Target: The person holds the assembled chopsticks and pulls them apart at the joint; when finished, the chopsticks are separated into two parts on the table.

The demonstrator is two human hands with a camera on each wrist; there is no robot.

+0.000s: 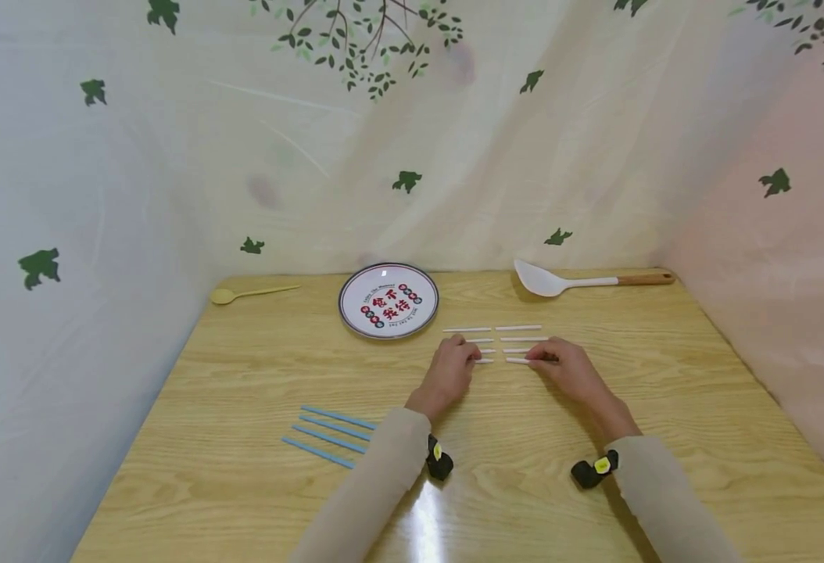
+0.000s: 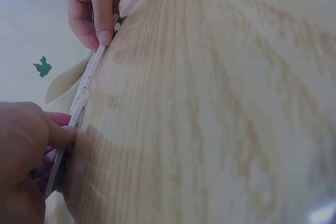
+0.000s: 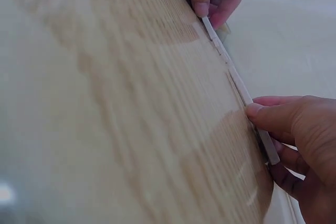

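White chopsticks (image 1: pixel 518 328) are lying on the table (image 1: pixel 243 367) in two columns of four, inner ends facing across a small gap. Left hand (image 1: pixel 447 371) is pinching the nearest one of the left column, thumb against fingers; right hand (image 1: pixel 570 371) is doing the same on the right column's nearest. Both grips are fully closed down onto a stick, no slack showing. Fingers are sitting back from the inner ends, likely so the gap and row line are staying visible. Matching ends are pointing at each other, probably for pairing rows.

Around: the round plate (image 1: pixel 387 301) is sitting near the far left column, apart from it. White spatula (image 1: pixel 591 281) is lying beyond the right column, yellow spoon (image 1: pixel 225 296) far left; both are staying well clear. Blue chopsticks (image 1: pixel 334 428) are fanning out nearer the person; left sleeve (image 1: pixel 377 477) is hiding their right ends. Hands are covering some outer ends; nothing is blocking the gap.
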